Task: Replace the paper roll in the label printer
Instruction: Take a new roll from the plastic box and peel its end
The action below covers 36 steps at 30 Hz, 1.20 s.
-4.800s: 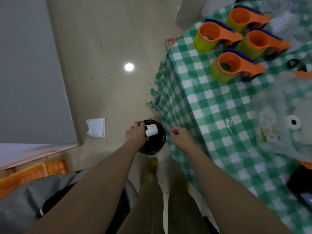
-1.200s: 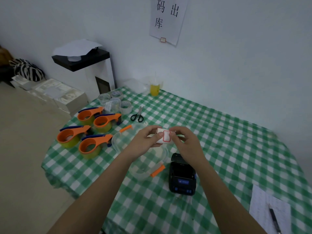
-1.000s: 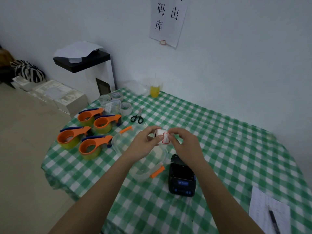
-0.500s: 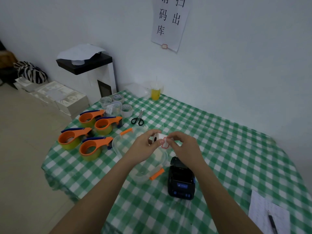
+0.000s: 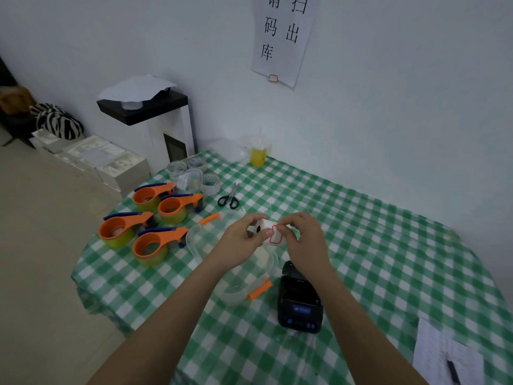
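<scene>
just above the middle of the frame, the left hand (image 5: 244, 236) grips a small white roll (image 5: 263, 227), its dark core facing left. the right hand (image 5: 301, 238) pinches the roll's loose end, a red-edged label (image 5: 276, 237), between thumb and forefinger. so both sets of fingers are closed, one on the roll, one on its tab. below and right of the hands sits the black printer (image 5: 299, 298) on the checked surface (image 5: 388, 273), lid apparently raised, though the bay is too dark to read.

the risks as i judge them: pulling the label too hard could tear it or unspool more than wanted. a slack left grip could drop the roll into the clear tub (image 5: 236, 273) directly beneath. loading it with the feed facing the wrong way would leave the printer unable to print on the labels.
</scene>
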Each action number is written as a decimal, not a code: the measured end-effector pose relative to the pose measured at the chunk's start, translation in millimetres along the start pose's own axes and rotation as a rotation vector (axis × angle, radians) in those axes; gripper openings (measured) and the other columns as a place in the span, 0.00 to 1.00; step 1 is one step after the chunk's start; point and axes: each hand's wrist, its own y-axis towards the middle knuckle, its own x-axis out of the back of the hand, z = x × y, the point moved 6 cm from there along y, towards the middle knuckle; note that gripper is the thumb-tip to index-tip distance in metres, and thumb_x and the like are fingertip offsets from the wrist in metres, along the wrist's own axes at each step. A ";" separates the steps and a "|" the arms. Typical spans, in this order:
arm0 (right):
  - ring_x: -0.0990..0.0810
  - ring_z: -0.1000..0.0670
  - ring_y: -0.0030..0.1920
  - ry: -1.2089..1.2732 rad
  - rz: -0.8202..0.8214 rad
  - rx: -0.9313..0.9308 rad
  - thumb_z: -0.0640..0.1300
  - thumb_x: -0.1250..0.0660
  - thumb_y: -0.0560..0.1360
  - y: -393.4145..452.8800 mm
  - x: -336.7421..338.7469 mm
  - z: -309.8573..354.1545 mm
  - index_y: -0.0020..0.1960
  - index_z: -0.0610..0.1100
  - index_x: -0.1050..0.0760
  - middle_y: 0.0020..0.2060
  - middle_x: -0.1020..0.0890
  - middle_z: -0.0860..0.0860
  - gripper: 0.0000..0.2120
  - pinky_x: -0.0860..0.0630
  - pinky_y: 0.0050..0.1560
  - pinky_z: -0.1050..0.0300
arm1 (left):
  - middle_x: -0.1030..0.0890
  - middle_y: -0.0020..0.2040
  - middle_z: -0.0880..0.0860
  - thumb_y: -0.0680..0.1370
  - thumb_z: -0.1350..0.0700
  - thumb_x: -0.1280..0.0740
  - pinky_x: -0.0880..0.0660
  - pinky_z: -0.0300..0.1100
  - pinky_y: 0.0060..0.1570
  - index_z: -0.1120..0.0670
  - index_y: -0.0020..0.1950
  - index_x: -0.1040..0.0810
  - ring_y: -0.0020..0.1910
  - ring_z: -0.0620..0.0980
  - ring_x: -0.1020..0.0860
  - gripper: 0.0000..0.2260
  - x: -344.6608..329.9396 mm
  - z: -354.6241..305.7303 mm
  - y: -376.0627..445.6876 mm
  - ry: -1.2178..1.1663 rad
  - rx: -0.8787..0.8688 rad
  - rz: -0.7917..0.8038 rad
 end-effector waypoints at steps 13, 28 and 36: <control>0.21 0.50 0.47 0.279 0.037 -0.126 0.39 0.30 0.71 5.4 7.8 -6.6 0.36 0.54 0.21 0.42 0.19 0.48 0.11 0.25 0.53 0.54 | 0.24 0.59 0.58 0.76 0.54 0.34 0.18 0.35 0.43 0.56 0.61 0.26 0.50 0.54 0.18 0.15 -4.4 -5.6 4.3 -0.145 0.022 0.044; 0.23 0.52 0.48 0.213 -0.034 0.011 0.40 0.32 0.73 -2.5 8.2 2.0 0.36 0.60 0.25 0.39 0.21 0.60 0.16 0.26 0.53 0.56 | 0.20 0.56 0.59 0.77 0.53 0.35 0.18 0.38 0.46 0.61 0.61 0.26 0.51 0.52 0.18 0.16 -6.1 9.9 5.3 -0.348 0.161 0.062; 0.20 0.57 0.45 0.392 -0.106 -0.091 0.38 0.34 0.74 -3.5 16.8 -3.2 0.39 0.52 0.22 0.41 0.17 0.54 0.11 0.24 0.48 0.68 | 0.25 0.62 0.61 0.77 0.54 0.35 0.18 0.34 0.40 0.61 0.60 0.27 0.54 0.54 0.22 0.15 4.4 29.8 7.1 -0.348 0.239 -0.095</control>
